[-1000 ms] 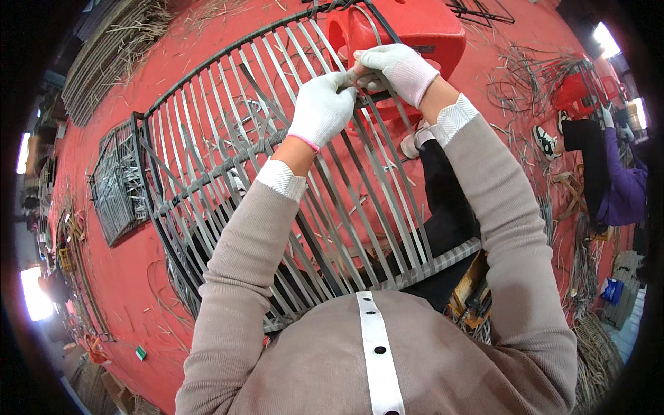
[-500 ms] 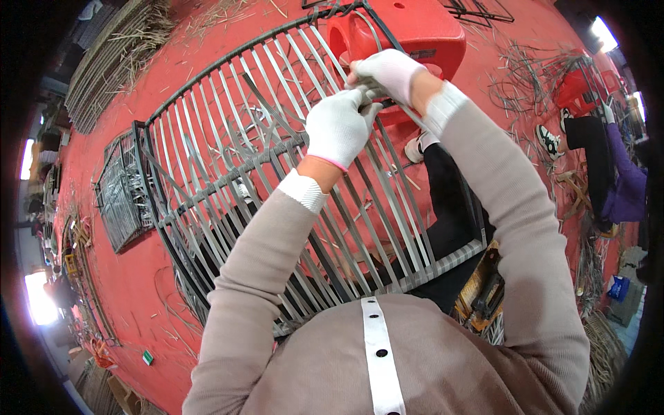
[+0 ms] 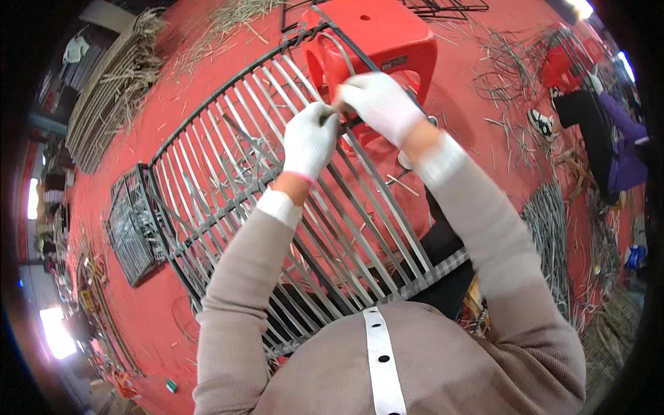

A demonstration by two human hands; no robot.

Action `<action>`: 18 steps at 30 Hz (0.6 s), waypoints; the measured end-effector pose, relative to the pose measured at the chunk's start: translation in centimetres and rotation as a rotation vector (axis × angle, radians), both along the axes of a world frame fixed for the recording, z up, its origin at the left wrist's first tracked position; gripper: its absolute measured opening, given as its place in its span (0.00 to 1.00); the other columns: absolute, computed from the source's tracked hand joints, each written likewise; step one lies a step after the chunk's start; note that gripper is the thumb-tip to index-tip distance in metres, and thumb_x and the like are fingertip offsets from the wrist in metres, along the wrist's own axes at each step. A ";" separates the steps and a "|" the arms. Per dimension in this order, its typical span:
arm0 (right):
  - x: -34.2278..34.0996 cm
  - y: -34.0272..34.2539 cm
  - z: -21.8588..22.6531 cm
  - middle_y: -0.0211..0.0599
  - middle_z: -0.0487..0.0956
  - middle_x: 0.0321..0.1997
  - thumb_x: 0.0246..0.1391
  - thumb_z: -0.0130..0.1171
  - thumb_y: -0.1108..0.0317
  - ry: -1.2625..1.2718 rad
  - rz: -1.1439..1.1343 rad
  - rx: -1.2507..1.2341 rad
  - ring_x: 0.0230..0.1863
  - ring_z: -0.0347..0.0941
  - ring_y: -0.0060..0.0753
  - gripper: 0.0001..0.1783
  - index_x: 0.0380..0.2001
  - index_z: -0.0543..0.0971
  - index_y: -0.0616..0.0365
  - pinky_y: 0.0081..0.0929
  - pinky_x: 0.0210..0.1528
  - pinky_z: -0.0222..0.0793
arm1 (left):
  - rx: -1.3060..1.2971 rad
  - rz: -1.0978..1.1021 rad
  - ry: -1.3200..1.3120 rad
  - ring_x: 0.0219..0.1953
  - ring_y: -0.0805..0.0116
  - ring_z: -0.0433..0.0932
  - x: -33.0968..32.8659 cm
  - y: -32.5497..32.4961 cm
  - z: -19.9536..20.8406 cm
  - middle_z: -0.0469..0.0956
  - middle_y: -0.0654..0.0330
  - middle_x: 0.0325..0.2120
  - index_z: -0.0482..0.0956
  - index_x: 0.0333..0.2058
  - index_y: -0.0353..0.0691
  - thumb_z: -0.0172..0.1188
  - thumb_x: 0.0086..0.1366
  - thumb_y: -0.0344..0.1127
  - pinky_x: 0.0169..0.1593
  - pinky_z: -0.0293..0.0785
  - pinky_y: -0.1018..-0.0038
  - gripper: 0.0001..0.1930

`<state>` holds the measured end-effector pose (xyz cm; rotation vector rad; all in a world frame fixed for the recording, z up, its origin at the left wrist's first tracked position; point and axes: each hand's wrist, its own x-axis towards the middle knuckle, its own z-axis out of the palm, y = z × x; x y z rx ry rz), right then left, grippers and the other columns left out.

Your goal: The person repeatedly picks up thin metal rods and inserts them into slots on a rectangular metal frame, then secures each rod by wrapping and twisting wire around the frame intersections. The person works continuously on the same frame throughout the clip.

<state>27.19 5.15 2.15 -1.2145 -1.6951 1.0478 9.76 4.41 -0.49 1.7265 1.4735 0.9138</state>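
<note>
A dark metal frame (image 3: pixel 220 92) strung with rows of flat grey strips (image 3: pixel 391 249) leans across my lap. Both my hands wear white gloves and meet at its far right part. My left hand (image 3: pixel 310 140) is closed in a pinch on one of the strips. Just right of it, my right hand (image 3: pixel 382 104) has its fingers pinched together on a grey strip that curves down from the frame's far corner. The fingertips of both hands partly cover what they grip. A woven grey band (image 3: pixel 242 196) crosses the strips at mid-frame.
A red plastic stool (image 3: pixel 391 38) stands beyond my right hand. Bundled woven pieces (image 3: pixel 111 97) lie far left, and a smaller strung frame (image 3: pixel 133 232) stands at left. Loose grey strips (image 3: pixel 550 242) lie at right, near a co-worker's purple sleeve (image 3: pixel 622 114).
My hands have moved a little apart; the left has shifted left and down, the right slightly down. My view has also shifted, so the frame and stool sit differently in the picture.
</note>
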 end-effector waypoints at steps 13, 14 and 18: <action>-1.7 -7.5 -7.8 0.45 0.82 0.30 0.64 0.55 0.60 0.090 -0.477 0.051 0.36 0.81 0.41 0.16 0.34 0.82 0.63 0.39 0.42 0.73 | -0.659 -0.233 -0.095 0.18 0.79 0.67 0.4 3.0 1.4 0.73 0.68 0.18 0.87 0.36 0.37 0.59 0.71 0.41 0.22 0.63 0.75 0.13; -1.4 -7.8 -7.3 0.46 0.82 0.31 0.63 0.56 0.60 0.074 -0.450 0.007 0.37 0.81 0.44 0.15 0.33 0.82 0.63 0.41 0.43 0.73 | -0.629 -0.234 -0.068 0.18 0.79 0.67 0.4 3.0 1.4 0.73 0.68 0.18 0.87 0.36 0.37 0.59 0.71 0.41 0.23 0.64 0.75 0.13; -0.2 -2.0 -3.5 0.46 0.84 0.33 0.58 0.57 0.52 -0.371 -0.431 0.421 0.42 0.81 0.50 0.18 0.28 0.86 0.54 0.45 0.45 0.74 | -0.519 -0.251 -0.041 0.25 0.79 0.76 -0.3 2.1 1.2 0.80 0.65 0.26 0.83 0.44 0.31 0.56 0.72 0.40 0.28 0.72 0.78 0.16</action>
